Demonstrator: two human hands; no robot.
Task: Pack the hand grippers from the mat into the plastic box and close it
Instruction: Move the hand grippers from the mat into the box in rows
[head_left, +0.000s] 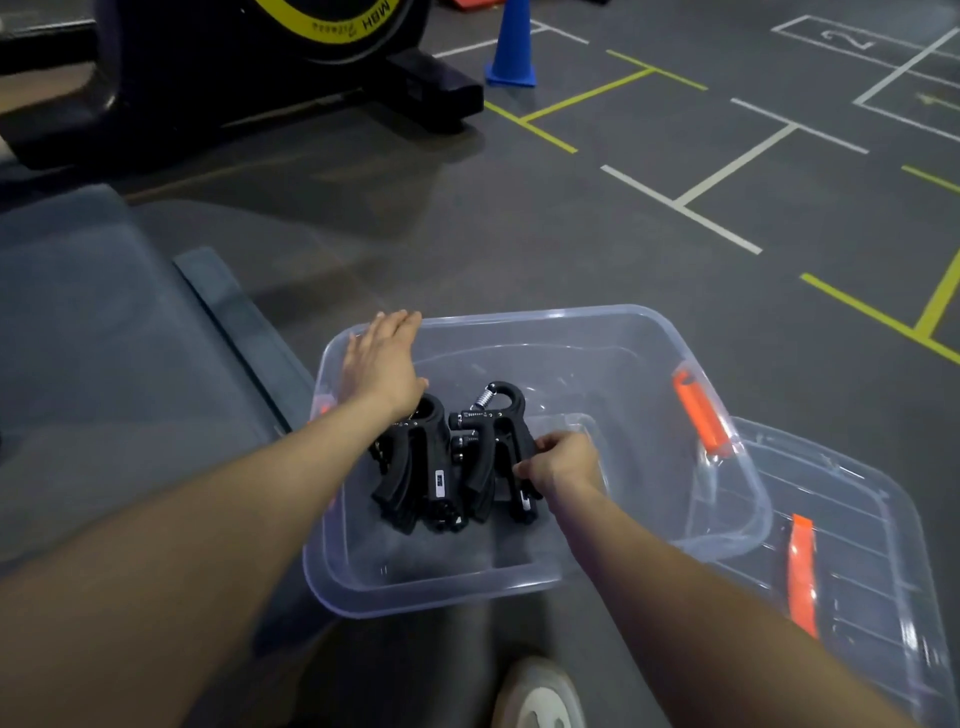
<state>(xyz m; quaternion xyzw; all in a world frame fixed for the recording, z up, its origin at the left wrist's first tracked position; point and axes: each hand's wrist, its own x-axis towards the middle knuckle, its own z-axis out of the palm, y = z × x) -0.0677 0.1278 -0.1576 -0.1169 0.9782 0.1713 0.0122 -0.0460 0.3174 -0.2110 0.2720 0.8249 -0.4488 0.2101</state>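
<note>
My left hand lies flat and open, fingers stretched out together, over the far left corner of the box, palm down at its rim; I cannot tell whether it presses on the plastic or only hovers just above it. My right hand is inside the box with its fingers curled around the handles of the rightmost gripper, the one whose coiled spring and curved top stand up toward the far wall. The other grippers lie bunched just to its left on the box floor, black, handles pointing toward me, touching one another; how many there are in the heap I cannot tell. The box is clear, with an orange latch on its right wall and a bit of orange showing at the left wall under my forearm. The lid lies on the floor to the right, partly under the box's right edge, clear too, with its own orange strip. The mat spreads out on my left, grey-blue, close beside the box. Beyond it stand an exercise bike and a blue cone on the lined floor. The toe of my shoe shows at the bottom.
</note>
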